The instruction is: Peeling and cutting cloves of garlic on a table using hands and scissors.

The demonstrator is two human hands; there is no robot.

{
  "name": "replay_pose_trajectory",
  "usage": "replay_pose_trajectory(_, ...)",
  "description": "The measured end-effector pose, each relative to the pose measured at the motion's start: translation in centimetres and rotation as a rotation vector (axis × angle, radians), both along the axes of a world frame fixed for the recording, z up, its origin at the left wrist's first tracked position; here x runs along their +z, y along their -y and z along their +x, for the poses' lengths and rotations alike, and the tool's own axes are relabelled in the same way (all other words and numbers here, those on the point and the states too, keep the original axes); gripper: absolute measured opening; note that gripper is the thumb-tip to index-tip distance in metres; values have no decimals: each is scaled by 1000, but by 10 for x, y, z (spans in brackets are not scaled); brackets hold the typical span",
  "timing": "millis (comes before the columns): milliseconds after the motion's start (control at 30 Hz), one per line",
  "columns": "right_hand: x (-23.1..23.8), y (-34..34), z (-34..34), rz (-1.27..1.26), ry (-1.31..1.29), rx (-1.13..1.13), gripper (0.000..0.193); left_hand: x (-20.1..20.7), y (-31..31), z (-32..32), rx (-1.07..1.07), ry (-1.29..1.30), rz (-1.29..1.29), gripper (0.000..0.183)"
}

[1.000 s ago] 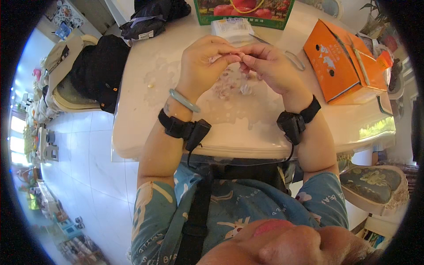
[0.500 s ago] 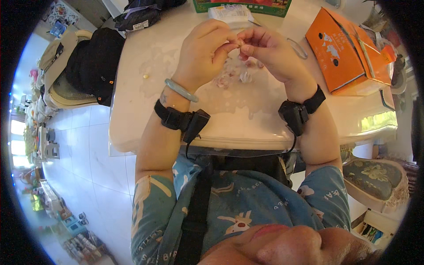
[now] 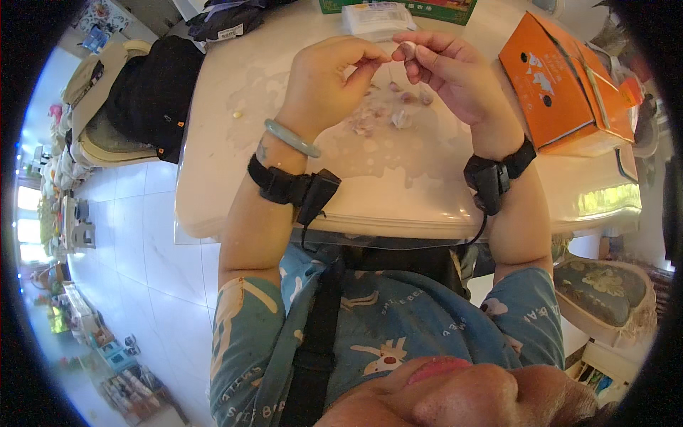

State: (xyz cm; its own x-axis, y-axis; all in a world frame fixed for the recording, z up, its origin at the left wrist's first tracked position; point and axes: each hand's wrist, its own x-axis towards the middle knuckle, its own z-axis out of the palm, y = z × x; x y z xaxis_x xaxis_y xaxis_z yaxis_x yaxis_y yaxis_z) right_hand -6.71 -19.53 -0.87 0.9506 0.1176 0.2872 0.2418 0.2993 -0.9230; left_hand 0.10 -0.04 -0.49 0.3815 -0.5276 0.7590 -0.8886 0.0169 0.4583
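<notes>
Over the far half of the table, my right hand point(image 3: 455, 75) pinches a purplish garlic clove point(image 3: 408, 49) between thumb and fingers. My left hand point(image 3: 333, 78) faces it, thumb and forefinger pressed together close to the clove; whatever is between those fingertips is too small to make out. Below the hands lie several unpeeled garlic cloves point(image 3: 408, 98) and a whitish piece of garlic point(image 3: 400, 119). Scattered bits of garlic skin point(image 3: 363, 128) lie to their left. A small pale peeled clove point(image 3: 237, 114) sits apart near the table's left side.
An orange carton point(image 3: 551, 85) stands at the right of the pale table point(image 3: 341, 203). At the far edge are a white packet point(image 3: 377, 18), a green box point(image 3: 434, 10) and a black plastic bag point(image 3: 228, 21). A chair with black cloth point(image 3: 149, 96) stands left.
My hands have come apart slightly, the right one moving to the right with the clove. The clove now shows more plainly, as do the cloves on the table.
</notes>
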Motion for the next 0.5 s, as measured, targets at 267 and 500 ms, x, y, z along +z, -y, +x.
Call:
replay_pose_trajectory(267,0,-10,-4,-140,20,8,23,2,4,-3,-2,-3,-136,28)
replay_pose_trajectory(500,3,-13,-7,-208,-23,-4,24,2,1,-2,-29,65,-67,33)
